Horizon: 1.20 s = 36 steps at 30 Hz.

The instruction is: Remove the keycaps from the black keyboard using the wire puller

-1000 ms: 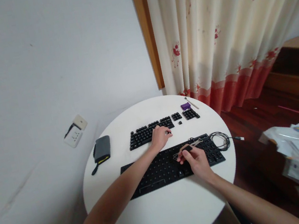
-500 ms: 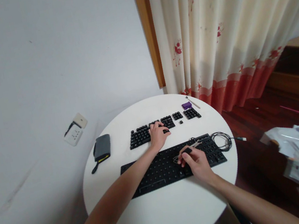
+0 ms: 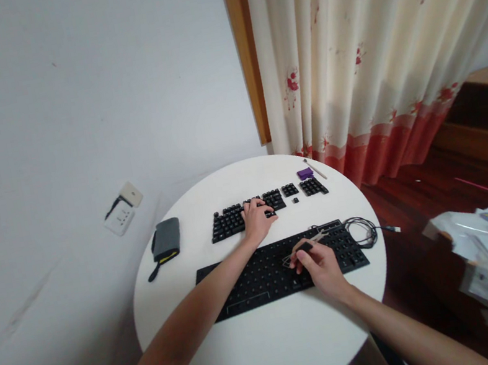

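My left hand (image 3: 257, 221) is over a group of black keycaps (image 3: 229, 221) laid out in rows on the round white table. Its fingers are curled, and a dark keycap (image 3: 271, 213) shows between thumb and forefinger. Lower down, my right hand (image 3: 322, 263) is closed around a keycap puller (image 3: 303, 248) with a black grip. Thin wire loops stick out to the left of this hand and a pale metal end to the right. Beneath it lies the black keyboard base (image 3: 255, 275), its keycaps off over most of the rows. My left forearm crosses above the base.
Smaller keycap groups (image 3: 313, 186) and a single keycap (image 3: 295, 200) lie farther right. Behind them are a purple item (image 3: 305, 173) and a thin brush-like stick (image 3: 316, 168). A coiled USB cable (image 3: 361, 232) reaches the right edge. A grey pouch (image 3: 166, 239) lies left.
The view has shifted very slightly. Both hands stay almost where they were, the left at the keycaps and the right with the keycap puller over the keyboard base.
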Motion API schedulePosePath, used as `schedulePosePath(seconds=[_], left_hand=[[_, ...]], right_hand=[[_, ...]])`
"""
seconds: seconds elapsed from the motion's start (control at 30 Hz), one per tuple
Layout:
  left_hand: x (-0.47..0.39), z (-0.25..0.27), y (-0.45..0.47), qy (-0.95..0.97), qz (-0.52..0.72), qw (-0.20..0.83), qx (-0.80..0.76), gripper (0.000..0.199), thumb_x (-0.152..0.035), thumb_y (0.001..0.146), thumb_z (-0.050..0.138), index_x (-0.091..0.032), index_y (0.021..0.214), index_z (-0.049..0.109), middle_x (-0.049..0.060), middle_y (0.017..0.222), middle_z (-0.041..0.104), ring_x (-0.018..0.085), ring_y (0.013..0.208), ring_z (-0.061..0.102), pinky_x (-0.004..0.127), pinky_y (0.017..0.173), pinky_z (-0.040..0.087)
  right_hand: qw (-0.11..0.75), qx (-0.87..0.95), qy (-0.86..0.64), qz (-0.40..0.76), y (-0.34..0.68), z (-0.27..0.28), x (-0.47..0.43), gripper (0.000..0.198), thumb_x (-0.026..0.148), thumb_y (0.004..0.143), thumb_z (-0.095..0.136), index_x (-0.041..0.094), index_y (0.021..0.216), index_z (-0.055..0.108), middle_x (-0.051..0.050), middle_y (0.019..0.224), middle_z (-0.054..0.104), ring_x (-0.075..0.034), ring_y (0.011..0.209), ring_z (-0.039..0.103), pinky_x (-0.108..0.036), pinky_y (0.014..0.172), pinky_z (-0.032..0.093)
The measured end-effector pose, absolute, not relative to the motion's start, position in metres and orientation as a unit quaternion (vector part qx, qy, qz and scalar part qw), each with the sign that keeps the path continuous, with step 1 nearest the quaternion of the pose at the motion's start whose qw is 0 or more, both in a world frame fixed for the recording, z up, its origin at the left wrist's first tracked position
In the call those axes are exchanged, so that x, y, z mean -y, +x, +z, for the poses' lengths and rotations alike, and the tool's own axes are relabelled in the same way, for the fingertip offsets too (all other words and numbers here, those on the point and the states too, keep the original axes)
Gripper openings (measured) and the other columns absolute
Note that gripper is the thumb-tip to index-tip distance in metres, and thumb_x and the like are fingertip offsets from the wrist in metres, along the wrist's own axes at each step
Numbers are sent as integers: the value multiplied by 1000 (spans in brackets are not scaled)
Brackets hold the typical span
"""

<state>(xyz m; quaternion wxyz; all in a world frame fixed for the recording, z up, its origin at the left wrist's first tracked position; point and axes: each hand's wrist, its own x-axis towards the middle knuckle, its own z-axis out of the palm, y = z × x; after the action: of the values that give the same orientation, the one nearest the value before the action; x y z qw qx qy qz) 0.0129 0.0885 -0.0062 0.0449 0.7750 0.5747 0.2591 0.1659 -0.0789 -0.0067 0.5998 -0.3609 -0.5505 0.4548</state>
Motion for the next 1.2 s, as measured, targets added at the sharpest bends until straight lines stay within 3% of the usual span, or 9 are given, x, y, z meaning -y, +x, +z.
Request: schedulePosePath(seconds=[0.3, 0.47, 0.73, 0.9, 1.2], left_hand=[[-81, 10, 11, 774, 282, 55, -564, 21, -35, 74, 79, -27, 93, 74, 5, 115, 56, 28, 110, 44, 42, 95, 35], [-55, 33, 4, 806, 312, 99, -493, 13, -28, 82, 72, -24, 94, 73, 4, 106, 62, 23, 105, 52, 38, 99, 36], [13, 39, -4, 830, 274, 265, -407, 17, -24, 91, 55, -20, 88, 71, 3, 90, 67, 17, 85, 60, 28, 77, 46], [30, 26, -4, 828, 262, 288, -405, 17, -21, 90, 56, -20, 86, 72, 3, 87, 67, 16, 80, 60, 27, 75, 46], [37, 16, -8, 830, 237, 334, -379, 23, -10, 85, 50, -18, 92, 70, 2, 88, 68, 14, 75, 58, 25, 71, 43]], right_hand=[[617, 532, -384, 435, 175, -2, 77, 30, 41, 94, 55, 17, 77, 61, -2, 70, 60, -14, 59, 55, -25, 55, 46], [546, 588, -426, 418, 187, -3, 75, 18, 35, 91, 58, 18, 87, 59, 1, 68, 58, -14, 60, 53, -25, 57, 43], [388, 759, -414, 319, 189, 6, 76, 15, 22, 92, 55, 18, 77, 54, 0, 73, 58, -14, 66, 49, -26, 64, 38], [319, 813, -373, 312, 189, 12, 75, 18, 22, 92, 57, 18, 74, 54, -2, 77, 60, -16, 70, 54, -26, 68, 41], [314, 843, -328, 288, 194, 11, 82, 16, 24, 94, 56, 18, 82, 65, -6, 84, 65, -19, 82, 60, -28, 75, 45]])
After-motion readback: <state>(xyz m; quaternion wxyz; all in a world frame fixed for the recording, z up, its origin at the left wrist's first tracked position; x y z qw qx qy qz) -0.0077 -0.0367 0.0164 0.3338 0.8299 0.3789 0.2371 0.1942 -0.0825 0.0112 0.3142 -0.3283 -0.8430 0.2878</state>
